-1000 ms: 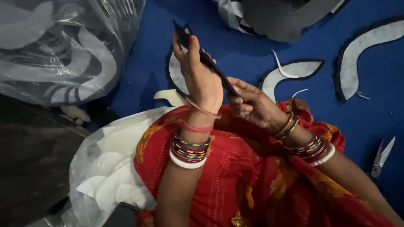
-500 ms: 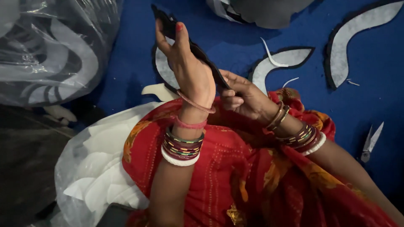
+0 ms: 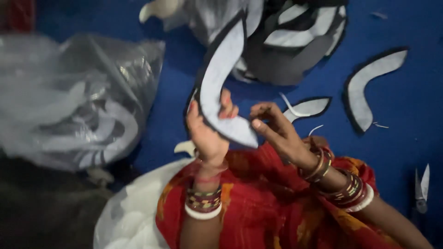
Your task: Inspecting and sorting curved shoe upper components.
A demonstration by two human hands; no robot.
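Note:
My left hand (image 3: pixel 208 133) grips a curved, crescent-shaped grey piece with a black edge (image 3: pixel 220 78) and holds it upright, its pale face turned toward me. My right hand (image 3: pixel 276 130) is beside the piece's lower tip, fingers bent and touching or nearly touching it. Both wrists carry several bangles. My lap is covered in red and orange patterned cloth (image 3: pixel 263 207).
Two more curved grey pieces (image 3: pixel 369 87) (image 3: pixel 308 108) lie on the blue surface (image 3: pixel 406 129). A heap of black and grey pieces (image 3: pixel 295 41) sits at the top. A clear plastic bag (image 3: pixel 69 101) is at left, a white bag (image 3: pixel 129 212) below, small scissors (image 3: pixel 421 189) at right.
The piece was held edge-on and looked like a thin dark strip; my left hand has turned it so its pale face shows. The view has shifted upward.

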